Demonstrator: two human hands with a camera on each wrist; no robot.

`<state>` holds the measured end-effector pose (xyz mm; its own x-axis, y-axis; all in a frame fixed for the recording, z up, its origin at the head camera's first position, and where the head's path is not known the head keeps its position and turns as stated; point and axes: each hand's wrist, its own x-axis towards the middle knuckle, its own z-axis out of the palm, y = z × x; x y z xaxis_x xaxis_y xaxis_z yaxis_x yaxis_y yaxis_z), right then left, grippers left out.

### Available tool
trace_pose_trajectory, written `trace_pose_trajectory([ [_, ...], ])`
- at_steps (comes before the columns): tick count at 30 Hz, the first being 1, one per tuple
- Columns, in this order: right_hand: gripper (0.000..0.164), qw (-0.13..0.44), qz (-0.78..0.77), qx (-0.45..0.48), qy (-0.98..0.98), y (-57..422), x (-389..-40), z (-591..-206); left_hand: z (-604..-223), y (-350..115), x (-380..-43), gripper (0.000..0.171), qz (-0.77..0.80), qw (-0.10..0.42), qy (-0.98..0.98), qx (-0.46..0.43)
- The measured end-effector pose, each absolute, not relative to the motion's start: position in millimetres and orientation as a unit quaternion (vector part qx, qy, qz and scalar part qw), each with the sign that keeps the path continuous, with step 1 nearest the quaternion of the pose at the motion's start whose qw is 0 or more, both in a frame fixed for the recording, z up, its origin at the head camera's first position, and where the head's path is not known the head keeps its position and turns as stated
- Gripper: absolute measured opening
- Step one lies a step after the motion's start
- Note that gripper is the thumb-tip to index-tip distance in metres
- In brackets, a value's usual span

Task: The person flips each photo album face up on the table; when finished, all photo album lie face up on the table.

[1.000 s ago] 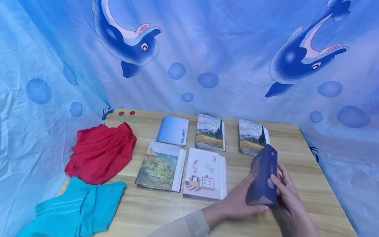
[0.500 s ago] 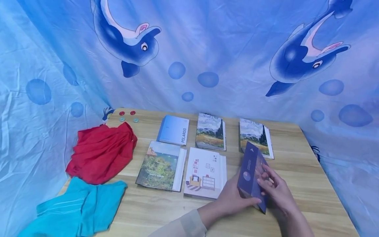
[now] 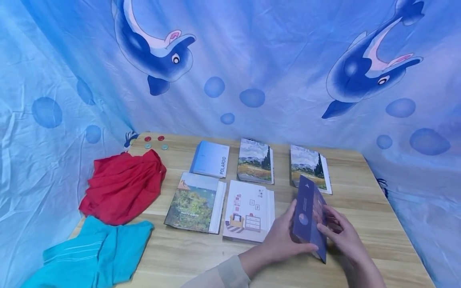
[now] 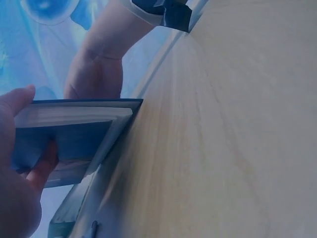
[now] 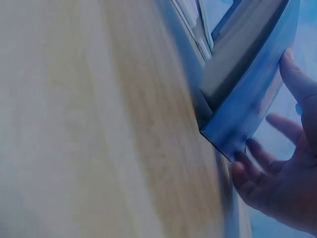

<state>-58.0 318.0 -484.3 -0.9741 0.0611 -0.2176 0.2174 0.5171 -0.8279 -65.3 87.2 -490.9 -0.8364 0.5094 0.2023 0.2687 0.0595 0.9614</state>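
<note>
A dark blue photo album (image 3: 304, 208) stands tilted over the right part of the table, its spine and one picture cover showing in the head view. My left hand (image 3: 282, 236) grips it from the left, thumb across the near end. In the left wrist view, page edges (image 4: 74, 116) show between its covers, and a finger (image 4: 45, 166) presses the lower one. My right hand (image 3: 343, 234) rests loosely bent fingers and thumb against the picture cover. From the right wrist view, that right hand (image 5: 282, 168) lies along the cover's outer face, close to a bottom corner.
Flat on the wooden table (image 3: 180, 256) lie a POLAROID album (image 3: 210, 158), two landscape albums (image 3: 255, 160), a garden album (image 3: 194, 204) and a white furniture-print album (image 3: 248, 212). Red cloth (image 3: 122, 186), turquoise cloth (image 3: 97, 252) and several small discs (image 3: 161, 138) are left. A dolphin curtain (image 3: 281, 52) surrounds the table.
The blue album has shifted left and turned, bringing its picture cover into view on the right. Both hands moved with it; the right hand now lies against that cover.
</note>
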Motion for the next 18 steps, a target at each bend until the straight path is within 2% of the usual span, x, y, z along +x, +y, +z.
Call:
trace_pose_trajectory([
  [3, 0.096, 0.106, -0.491, 0.097, 0.859, 322, -58, -486, -491, 86, -64, 0.112, 0.652, 0.112, 0.700, 0.268],
  [7, 0.100, 0.104, -0.479, 0.101, 0.866, 325, -56, -487, -491, 84, -63, 0.108, 0.661, 0.125, 0.694, 0.256],
  [12, 0.099, 0.066, -0.428, 0.074, 0.898, 328, -54, -489, -495, 83, -64, 0.107, 0.608, 0.095, 0.745, 0.258],
  [16, 0.102, 0.044, -0.350, 0.055, 0.934, 334, -56, -491, -500, 86, -69, 0.095, 0.507, 0.064, 0.818, 0.265],
  [18, 0.106, 0.044, -0.313, 0.057, 0.947, 338, -58, -492, -502, 88, -70, 0.088, 0.433, 0.070, 0.857, 0.268],
])
